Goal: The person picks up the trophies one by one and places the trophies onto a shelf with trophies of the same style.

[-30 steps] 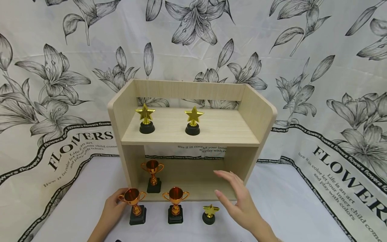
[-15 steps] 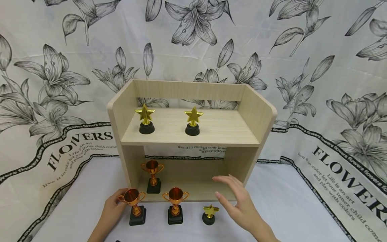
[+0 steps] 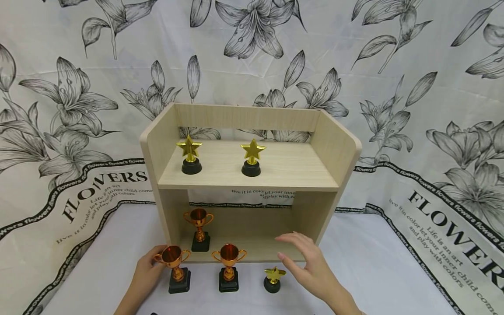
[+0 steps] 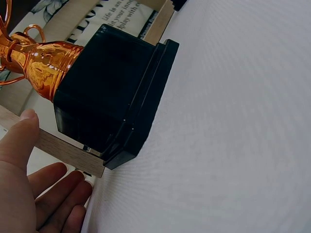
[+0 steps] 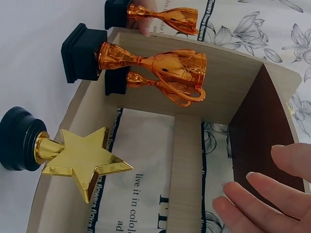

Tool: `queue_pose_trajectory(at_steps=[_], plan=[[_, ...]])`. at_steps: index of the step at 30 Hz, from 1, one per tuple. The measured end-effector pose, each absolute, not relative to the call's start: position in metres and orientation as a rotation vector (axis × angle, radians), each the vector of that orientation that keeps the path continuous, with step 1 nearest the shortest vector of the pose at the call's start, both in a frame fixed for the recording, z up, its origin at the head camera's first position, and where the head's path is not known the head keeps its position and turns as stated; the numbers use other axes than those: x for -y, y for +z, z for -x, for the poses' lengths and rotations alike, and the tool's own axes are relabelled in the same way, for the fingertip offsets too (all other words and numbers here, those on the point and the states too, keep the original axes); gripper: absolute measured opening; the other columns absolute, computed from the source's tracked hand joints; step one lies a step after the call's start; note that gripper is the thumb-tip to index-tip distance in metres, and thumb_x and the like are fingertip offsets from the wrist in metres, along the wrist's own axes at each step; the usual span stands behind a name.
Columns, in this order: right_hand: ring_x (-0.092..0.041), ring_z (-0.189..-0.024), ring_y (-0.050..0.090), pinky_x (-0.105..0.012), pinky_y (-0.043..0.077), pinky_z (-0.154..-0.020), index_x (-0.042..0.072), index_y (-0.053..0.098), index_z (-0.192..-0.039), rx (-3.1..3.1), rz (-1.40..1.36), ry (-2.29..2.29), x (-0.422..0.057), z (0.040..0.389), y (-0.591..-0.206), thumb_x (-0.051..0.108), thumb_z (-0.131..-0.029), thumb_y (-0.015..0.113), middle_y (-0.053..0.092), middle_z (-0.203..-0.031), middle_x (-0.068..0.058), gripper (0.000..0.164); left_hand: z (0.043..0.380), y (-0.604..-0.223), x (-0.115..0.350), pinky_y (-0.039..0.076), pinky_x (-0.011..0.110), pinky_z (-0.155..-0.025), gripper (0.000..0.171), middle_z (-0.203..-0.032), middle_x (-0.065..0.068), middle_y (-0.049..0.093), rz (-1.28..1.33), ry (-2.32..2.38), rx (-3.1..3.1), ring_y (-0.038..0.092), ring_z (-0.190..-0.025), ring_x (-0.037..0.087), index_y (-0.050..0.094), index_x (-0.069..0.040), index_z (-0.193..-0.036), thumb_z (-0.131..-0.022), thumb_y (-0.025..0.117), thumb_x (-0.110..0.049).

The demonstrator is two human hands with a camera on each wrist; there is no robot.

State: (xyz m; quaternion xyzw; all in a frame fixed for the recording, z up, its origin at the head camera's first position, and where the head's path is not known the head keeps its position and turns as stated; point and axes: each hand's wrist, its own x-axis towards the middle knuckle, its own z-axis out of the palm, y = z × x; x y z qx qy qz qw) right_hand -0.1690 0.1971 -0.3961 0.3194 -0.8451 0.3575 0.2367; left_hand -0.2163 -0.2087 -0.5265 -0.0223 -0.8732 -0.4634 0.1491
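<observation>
One gold star trophy [image 3: 272,284] is standing upright on a white surface [image 3: 98,262], its long axis vertical, just to the left of a person's right hand [image 3: 313,267] and slightly nearer the person's body. That hand is hovering with thumb and fingers spread wide, holding nothing, and is clearly the nearer of the two. The left hand [image 3: 145,269] is sitting well apart from the star, its fingers loose and gripping nothing, just beside the left copper cup [image 3: 179,284]; whether it is touching is hard to tell. A middle copper cup [image 3: 228,278] is standing between that cup and the star. Behind them, a wooden shelf [image 3: 299,168] is bearing a rear copper cup [image 3: 200,241] at lower left, while an upper-left star trophy [image 3: 190,159] and an upper-middle star trophy [image 3: 252,162] are standing on its upper level.
</observation>
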Motion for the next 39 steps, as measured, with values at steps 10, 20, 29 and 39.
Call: queue_pose_trajectory(at_steps=[10,20,29,39], plan=[[-0.017,-0.115,0.051,-0.030,0.033,-0.101,0.026,0.061,-0.114,2.365,-0.837,0.934,-0.197,0.170,-0.401,0.016,-0.083,0.070,0.062,-0.111,0.009,0.034,0.217,-0.528,0.208,0.044,0.047,-0.086,0.031,-0.108,0.012,0.066,0.062,-1.322,2.502,0.057,-0.102,0.027,0.062,-0.003,-0.113,-0.082,0.060,0.000],[-0.007,-0.105,0.053,-0.039,0.044,-0.088,0.030,0.062,-0.107,2.453,-0.786,0.901,-0.196,0.170,-0.404,0.018,-0.078,0.075,0.059,-0.105,0.023,0.033,0.217,-0.529,0.208,0.045,0.042,-0.084,0.031,-0.107,0.011,0.066,0.060,-1.297,2.497,0.057,-0.099,0.023,0.063,-0.003,-0.112,-0.081,0.061,-0.001],[-0.006,-0.103,0.053,-0.038,0.044,-0.088,0.029,0.065,-0.101,2.560,-0.740,0.879,-0.196,0.169,-0.407,0.023,-0.077,0.076,0.062,-0.100,0.021,0.027,0.217,-0.529,0.208,0.044,0.048,-0.087,0.031,-0.107,0.012,0.066,0.083,-1.303,2.485,0.057,-0.102,0.028,0.063,-0.002,-0.112,-0.081,0.059,0.000],[-0.008,-0.105,0.051,-0.039,0.044,-0.090,0.028,0.067,-0.098,2.689,-0.707,0.900,-0.194,0.168,-0.407,0.033,-0.081,0.071,0.062,-0.100,0.020,0.019,0.218,-0.531,0.210,0.044,0.047,-0.087,0.030,-0.108,0.011,0.066,0.059,-1.325,2.494,0.057,-0.102,0.026,0.062,-0.003,-0.112,-0.082,0.060,0.000]])
